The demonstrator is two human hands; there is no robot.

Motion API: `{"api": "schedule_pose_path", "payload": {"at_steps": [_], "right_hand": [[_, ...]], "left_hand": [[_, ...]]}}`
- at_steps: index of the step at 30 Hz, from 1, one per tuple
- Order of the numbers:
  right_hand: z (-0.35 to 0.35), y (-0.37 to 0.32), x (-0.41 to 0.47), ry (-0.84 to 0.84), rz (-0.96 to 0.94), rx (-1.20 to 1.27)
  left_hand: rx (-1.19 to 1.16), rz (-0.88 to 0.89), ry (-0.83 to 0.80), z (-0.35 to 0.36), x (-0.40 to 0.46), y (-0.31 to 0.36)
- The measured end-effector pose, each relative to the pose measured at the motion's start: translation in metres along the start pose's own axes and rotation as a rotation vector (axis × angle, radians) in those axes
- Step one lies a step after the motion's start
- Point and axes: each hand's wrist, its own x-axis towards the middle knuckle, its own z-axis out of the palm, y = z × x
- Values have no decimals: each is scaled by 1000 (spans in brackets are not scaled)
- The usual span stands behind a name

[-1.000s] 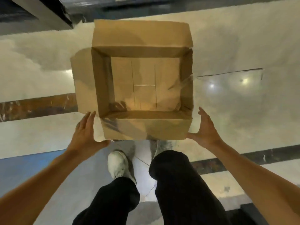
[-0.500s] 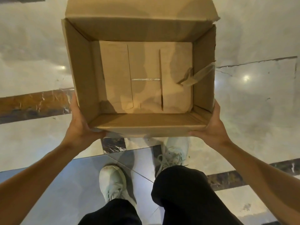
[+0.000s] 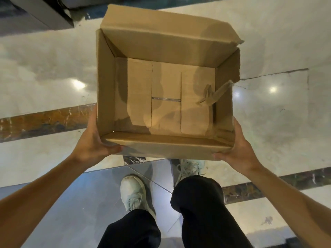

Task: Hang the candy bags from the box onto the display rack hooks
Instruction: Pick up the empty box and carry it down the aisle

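Observation:
An open brown cardboard box [image 3: 105,86] is held up above the floor, turned slightly clockwise. My left hand [image 3: 93,142] grips its near left corner, with the thumb on the front wall and the fingers along the side. At the near right corner my right hand [image 3: 240,151] grips it the same way. Inside the box only the bare bottom flaps show. A loose strip of tape [image 3: 215,94] hangs from the right wall. No candy bag or display rack is in view.
Below the box lies glossy pale marble floor with a brown stripe [image 3: 44,120]. A dark fixture base [image 3: 35,13] stands at the top left. My white sneakers [image 3: 134,194] and black trousers [image 3: 197,203] fill the bottom middle.
One second ago the box lay lower with my open hands beside it. Both hands have since taken hold of its near corners and lifted it closer to me, and it has turned a little.

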Motion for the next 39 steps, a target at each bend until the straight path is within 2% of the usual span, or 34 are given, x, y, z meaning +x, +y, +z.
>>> {"api": "schedule_pose_path", "payload": {"at_steps": [7, 13, 18, 21, 23, 25, 27, 33, 39], "right_hand": [[-28, -60, -97, -1, -61, 0], [-60, -150, -211, 46, -130, 22], [-91, -244, -320, 101, -232, 80], [-101, -302, -389, 205, -235, 55], [-110, -339, -433, 230, -236, 146], [-117, -374, -483, 326, -292, 107], [-123, -403, -530, 341, -379, 84], [-153, -442, -611, 475, -517, -98], [-156, -444, -643, 527, -618, 19]], "left_hand": [[25, 8, 12, -15, -74, 88], [-77, 74, -26, -40, -149, 212], [-31, 206, -61, -68, -220, 334], [0, 286, -41, -81, -266, 402], [6, 343, -20, -89, -299, 447], [26, 417, -26, -95, -330, 488], [62, 485, -22, -104, -356, 523], [158, 627, 11, -127, -404, 589], [166, 720, 8, -120, -419, 617]]}}
